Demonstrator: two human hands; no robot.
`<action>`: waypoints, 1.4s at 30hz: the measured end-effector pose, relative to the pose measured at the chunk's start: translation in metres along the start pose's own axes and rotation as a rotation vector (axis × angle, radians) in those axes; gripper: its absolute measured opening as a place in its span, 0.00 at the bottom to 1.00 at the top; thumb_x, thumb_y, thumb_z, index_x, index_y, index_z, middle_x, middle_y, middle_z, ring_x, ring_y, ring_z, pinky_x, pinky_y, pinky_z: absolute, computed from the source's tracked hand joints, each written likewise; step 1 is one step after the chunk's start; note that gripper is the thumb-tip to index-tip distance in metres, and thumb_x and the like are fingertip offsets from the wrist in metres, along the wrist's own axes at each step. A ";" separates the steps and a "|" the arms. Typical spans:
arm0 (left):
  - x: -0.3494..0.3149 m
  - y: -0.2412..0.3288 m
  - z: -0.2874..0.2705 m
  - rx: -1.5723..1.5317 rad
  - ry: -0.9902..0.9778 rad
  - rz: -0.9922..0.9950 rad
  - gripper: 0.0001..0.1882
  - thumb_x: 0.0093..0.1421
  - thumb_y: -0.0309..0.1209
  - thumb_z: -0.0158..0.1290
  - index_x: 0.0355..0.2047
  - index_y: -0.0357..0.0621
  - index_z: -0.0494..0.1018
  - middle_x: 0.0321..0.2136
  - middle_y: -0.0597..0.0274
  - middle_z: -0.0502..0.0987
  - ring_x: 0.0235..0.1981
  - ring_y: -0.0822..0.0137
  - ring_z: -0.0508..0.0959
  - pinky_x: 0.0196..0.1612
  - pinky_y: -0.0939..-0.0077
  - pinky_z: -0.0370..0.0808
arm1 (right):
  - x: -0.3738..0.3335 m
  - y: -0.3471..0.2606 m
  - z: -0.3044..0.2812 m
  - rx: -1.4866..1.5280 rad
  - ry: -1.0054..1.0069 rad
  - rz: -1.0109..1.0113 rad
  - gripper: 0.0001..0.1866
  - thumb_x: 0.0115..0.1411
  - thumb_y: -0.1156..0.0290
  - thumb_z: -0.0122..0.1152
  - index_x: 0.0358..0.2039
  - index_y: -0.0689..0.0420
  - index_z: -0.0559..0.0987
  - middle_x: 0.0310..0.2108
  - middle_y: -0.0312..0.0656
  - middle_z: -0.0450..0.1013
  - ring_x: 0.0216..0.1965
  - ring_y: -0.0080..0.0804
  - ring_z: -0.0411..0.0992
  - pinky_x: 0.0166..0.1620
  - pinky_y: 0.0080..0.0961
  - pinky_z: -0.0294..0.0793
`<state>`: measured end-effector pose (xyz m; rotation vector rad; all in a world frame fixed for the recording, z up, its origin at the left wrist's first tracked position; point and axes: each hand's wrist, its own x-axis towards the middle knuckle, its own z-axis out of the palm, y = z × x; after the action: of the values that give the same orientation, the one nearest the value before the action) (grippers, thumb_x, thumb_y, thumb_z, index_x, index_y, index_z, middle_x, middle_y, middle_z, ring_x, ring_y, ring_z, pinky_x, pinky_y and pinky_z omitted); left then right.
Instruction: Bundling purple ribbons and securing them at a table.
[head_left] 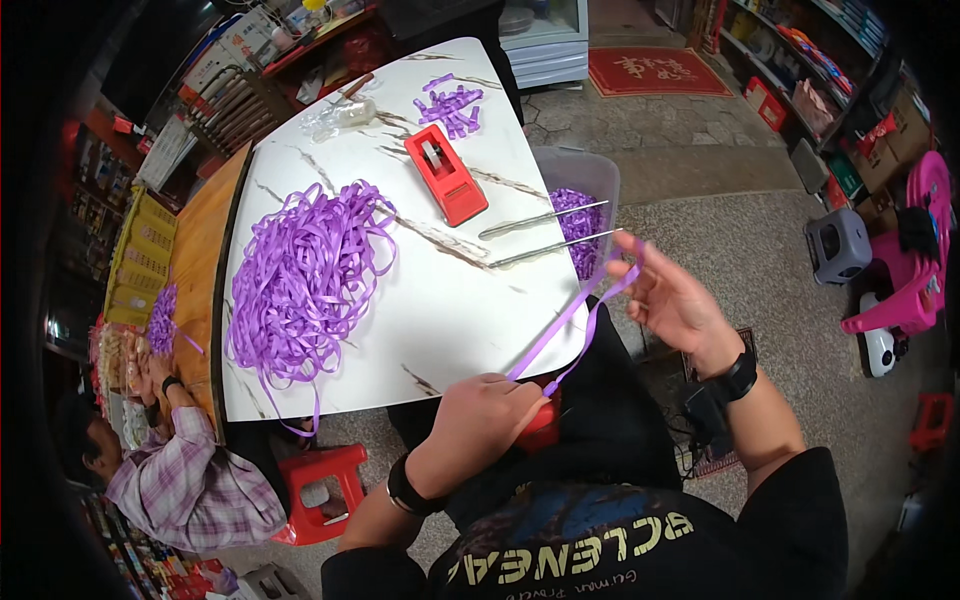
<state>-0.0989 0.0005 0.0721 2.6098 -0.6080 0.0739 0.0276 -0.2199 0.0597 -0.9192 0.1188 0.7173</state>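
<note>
My left hand point(482, 418) is closed on a purple ribbon point(548, 343) in front of the table's near edge. Two lengths of the ribbon run from it up to my right hand point(678, 300), where they pass about the fingers in a loop. The right fingers are partly curled around the ribbon, close to the tip of a thin metal rod point(555, 247). A second rod point(540, 218) lies parallel to it; both stick out past the table's right edge. A red tape dispenser point(447, 178) stands behind the rods.
On the white table point(400, 330) lie a large tangle of purple ribbon point(305, 285), a small heap of ribbon pieces point(452, 108) and a clear plastic wrapper point(340, 118). A plastic bin point(608, 175) holds more purple pieces. Another person point(195, 490) sits at left by a red stool point(325, 490).
</note>
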 end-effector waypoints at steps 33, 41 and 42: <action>-0.001 -0.013 0.001 -0.146 0.465 0.041 0.06 0.43 0.23 0.55 0.25 0.43 0.75 0.23 0.59 0.76 0.16 0.67 0.73 0.19 0.80 0.67 | 0.000 -0.006 -0.003 0.307 0.004 -0.041 0.09 0.61 0.65 0.40 0.35 0.53 0.68 0.16 0.32 0.68 0.16 0.16 0.69 0.16 0.08 0.71; 0.011 0.005 -0.007 -0.196 0.062 0.436 0.15 0.47 0.26 0.50 0.11 0.43 0.55 0.42 0.69 0.71 0.12 0.73 0.66 0.12 0.82 0.60 | 0.009 -0.010 0.008 0.104 0.053 -0.034 0.10 0.60 0.62 0.41 0.35 0.52 0.68 0.15 0.30 0.67 0.15 0.12 0.68 0.15 0.06 0.69; 0.012 0.004 -0.006 -0.261 0.047 0.447 0.15 0.48 0.25 0.50 0.12 0.42 0.55 0.42 0.68 0.71 0.12 0.73 0.66 0.12 0.82 0.61 | 0.010 -0.010 0.008 0.115 0.043 -0.034 0.10 0.60 0.62 0.41 0.35 0.53 0.68 0.15 0.30 0.67 0.15 0.12 0.68 0.15 0.06 0.69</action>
<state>-0.0898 -0.0048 0.0806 2.1764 -1.0947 0.1814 0.0399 -0.2124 0.0676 -0.8252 0.1806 0.6528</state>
